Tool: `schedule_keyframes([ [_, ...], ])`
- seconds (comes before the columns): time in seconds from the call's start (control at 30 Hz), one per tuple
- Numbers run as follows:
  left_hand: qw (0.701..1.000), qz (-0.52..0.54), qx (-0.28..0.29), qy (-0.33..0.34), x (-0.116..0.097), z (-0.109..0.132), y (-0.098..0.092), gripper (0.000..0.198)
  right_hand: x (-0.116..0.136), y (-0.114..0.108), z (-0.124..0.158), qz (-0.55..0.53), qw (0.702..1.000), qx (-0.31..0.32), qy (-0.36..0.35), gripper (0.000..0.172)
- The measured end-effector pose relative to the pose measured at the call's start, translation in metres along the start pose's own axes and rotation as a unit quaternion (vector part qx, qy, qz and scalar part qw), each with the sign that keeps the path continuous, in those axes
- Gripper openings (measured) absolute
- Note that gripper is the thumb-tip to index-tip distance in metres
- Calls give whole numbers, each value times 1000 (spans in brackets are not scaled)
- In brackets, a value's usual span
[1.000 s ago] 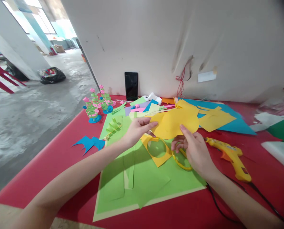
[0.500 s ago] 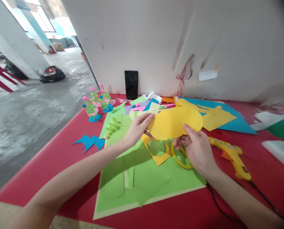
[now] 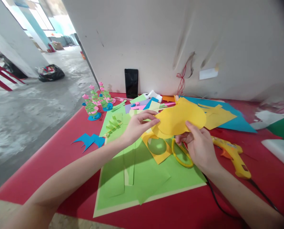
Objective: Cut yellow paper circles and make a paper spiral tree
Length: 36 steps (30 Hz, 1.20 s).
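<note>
A rounded yellow paper piece (image 3: 177, 117) is held up above the middle of the table; its outline is lobed, perhaps from overlapping layers. My left hand (image 3: 140, 125) pinches its left edge between thumb and fingers. My right hand (image 3: 199, 146) grips its lower right part, thumb on top and fingers underneath. Below it, a thick yellow loop (image 3: 183, 160) lies near my right fingers; what it belongs to is hidden. A yellow paper sheet with a round hole (image 3: 164, 157) rests on the large green paper (image 3: 153, 187).
A yellow glue gun (image 3: 232, 154) with a black cord lies at right. Blue paper cutouts (image 3: 88, 141) and small pink-and-green paper trees (image 3: 91, 106) stand at left. Behind are a phone (image 3: 131, 83) against the wall, paper scraps and a blue sheet (image 3: 239, 119).
The yellow paper has shifted slightly right, and its edge now looks lobed instead of a smooth oval. My left hand has moved right with it, its thumb reaching further over the edge.
</note>
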<state>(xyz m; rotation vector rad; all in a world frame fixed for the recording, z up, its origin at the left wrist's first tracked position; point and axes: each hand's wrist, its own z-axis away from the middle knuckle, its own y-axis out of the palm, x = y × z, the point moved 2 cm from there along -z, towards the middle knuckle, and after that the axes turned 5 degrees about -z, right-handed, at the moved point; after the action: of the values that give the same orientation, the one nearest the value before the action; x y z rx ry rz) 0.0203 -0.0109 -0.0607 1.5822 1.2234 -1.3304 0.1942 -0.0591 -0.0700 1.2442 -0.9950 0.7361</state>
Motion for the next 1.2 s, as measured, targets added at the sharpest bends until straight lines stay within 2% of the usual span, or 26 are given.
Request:
schedule_keyframes([
  [0.2,993,103,-22,-48,7,0,4,20,1,-2,1,49,998,9,-27,21],
  [0.3,976,185,-24,-111,14,3,13,28,-3,1,3,114,992,37,-30,14],
  [0.4,956,235,-11,-175,18,9,22,34,-14,4,4,204,975,83,-10,23],
  [0.5,946,258,-1,-197,21,13,27,28,-27,4,3,276,955,102,26,31],
  [0.6,945,262,6,-194,25,14,29,22,-31,2,0,309,946,91,40,31],
  [0.73,952,241,9,-188,31,16,30,22,-29,1,2,335,939,74,1,32],
  [0.9,968,176,37,-173,29,24,35,23,-37,4,9,381,916,121,-29,35],
  [1.0,979,126,50,-155,26,25,34,21,-41,3,9,381,917,120,-12,32],
  [1.1,989,73,53,-113,22,26,24,24,-41,3,9,353,928,114,28,28],
  [1.2,995,6,64,-78,19,36,11,21,-41,9,16,317,933,149,89,27],
])
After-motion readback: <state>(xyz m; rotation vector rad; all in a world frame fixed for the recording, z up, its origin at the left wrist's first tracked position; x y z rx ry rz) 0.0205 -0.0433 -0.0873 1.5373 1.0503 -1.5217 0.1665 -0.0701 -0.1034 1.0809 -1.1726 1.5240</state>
